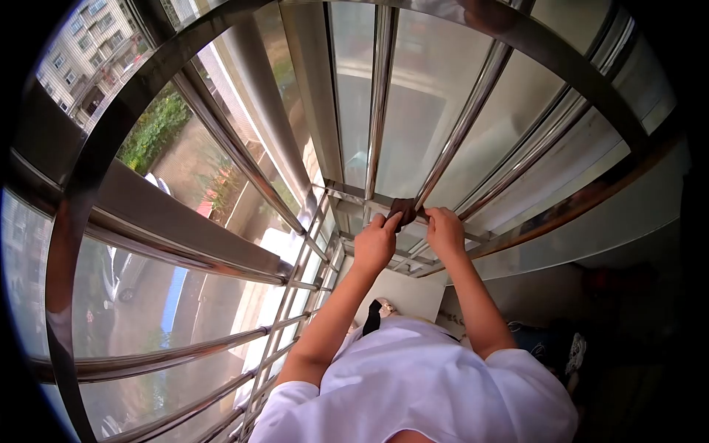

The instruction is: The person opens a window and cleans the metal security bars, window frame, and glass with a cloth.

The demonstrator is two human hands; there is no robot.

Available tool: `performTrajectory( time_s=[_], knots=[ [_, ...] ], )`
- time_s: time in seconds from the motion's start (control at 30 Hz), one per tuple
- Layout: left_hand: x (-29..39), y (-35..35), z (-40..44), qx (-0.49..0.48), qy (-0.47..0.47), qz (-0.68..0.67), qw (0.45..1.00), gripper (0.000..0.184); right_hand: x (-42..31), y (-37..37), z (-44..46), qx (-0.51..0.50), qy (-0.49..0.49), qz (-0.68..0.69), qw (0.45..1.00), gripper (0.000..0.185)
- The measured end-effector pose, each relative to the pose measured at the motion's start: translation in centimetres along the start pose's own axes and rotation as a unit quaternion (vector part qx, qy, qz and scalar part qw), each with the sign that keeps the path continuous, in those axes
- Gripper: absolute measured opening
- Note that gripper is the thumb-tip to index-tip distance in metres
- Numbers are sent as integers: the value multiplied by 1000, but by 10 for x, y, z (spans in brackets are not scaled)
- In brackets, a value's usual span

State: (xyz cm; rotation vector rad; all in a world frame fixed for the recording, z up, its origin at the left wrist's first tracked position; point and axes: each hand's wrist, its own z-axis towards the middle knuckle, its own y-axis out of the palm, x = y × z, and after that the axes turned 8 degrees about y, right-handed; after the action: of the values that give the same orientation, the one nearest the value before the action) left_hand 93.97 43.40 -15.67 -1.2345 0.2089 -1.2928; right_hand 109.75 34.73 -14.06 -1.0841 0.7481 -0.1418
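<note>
A dark brown cloth (pixel 402 212), small and bunched, lies against a shiny metal bar (pixel 456 140) near its lower end, where it meets a flat crosspiece (pixel 351 193). My left hand (pixel 375 242) is closed on the cloth's left part, thumb and index finger pinching it. At the cloth's other end, my right hand (pixel 445 232) has its fingertips bent together on the brown edge. Both forearms reach forward from white short sleeves. Part of the cloth is hidden behind the bar and my fingers.
A curved metal band (pixel 94 166) arches around the bars. Several metal tubes (pixel 159 359) run along the left, in front of a window overlooking a street, greenery (pixel 156 131) and a building (pixel 87 55). Glass panels (pixel 413 96) stand ahead. Dark items (pixel 543 341) lie at lower right.
</note>
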Motion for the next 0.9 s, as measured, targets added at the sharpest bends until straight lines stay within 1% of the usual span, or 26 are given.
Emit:
performTrajectory(
  time_s=[0.07, 0.13, 0.2, 0.27, 0.3, 0.4, 0.47, 0.53, 0.57, 0.6, 0.7, 0.73, 0.8, 0.87, 0.9],
  knots=[
    [-1, 9, 0, 19, 4, -4, 1000, 39, 0, -7, -5, -13, 5, -7, 1000, 14],
    [0, 11, -5, -12, -6, -12, 1000, 37, -6, -6, 2, -16, 16, -11, 1000, 13],
    [-2, 12, -18, -21, -10, -11, 1000, 37, -13, -3, 15, -13, 34, -12, 999, 12],
    [-5, 12, -31, -48, -32, -16, 998, 37, -19, 4, 25, -24, 37, -48, 998, 10],
    [-7, 11, -34, -40, -23, -29, 999, 39, -22, 4, 27, -14, 37, -27, 999, 10],
    [-6, 12, -29, -59, -34, -2, 998, 39, -15, 7, 26, -33, 34, -31, 998, 11],
    [-4, 10, -15, -64, -35, -5, 997, 37, -8, 6, 20, -27, 31, -28, 999, 12],
    [2, 4, 0, 1, -26, -33, 999, 34, 1, 2, 5, -4, 10, -5, 1000, 13],
    [4, 2, 6, 1, -33, -37, 999, 32, 4, 1, -3, 17, -7, 9, 1000, 15],
    [6, -1, 8, 5, -48, -61, 997, 29, 3, 1, -7, 12, -1, 6, 1000, 15],
    [8, -8, 6, -2, -63, -84, 994, 24, -4, 4, -7, 52, -23, 25, 998, 16],
    [11, -14, 1, -3, -79, -95, 992, 24, -11, 4, -7, 41, -16, 17, 999, 22],
    [7, -19, -12, -41, -126, -107, 985, 24, -13, 10, -11, 46, -32, 24, 998, 29],
    [-4, -15, -33, -40, -187, -215, 958, 24, -9, 14, -24, 33, -10, 62, 997, 34],
    [-32, 16, -53, -3, -190, -320, 928, 21, -6, 10, -32, 18, 1, 79, 997, 30]
  ],
)
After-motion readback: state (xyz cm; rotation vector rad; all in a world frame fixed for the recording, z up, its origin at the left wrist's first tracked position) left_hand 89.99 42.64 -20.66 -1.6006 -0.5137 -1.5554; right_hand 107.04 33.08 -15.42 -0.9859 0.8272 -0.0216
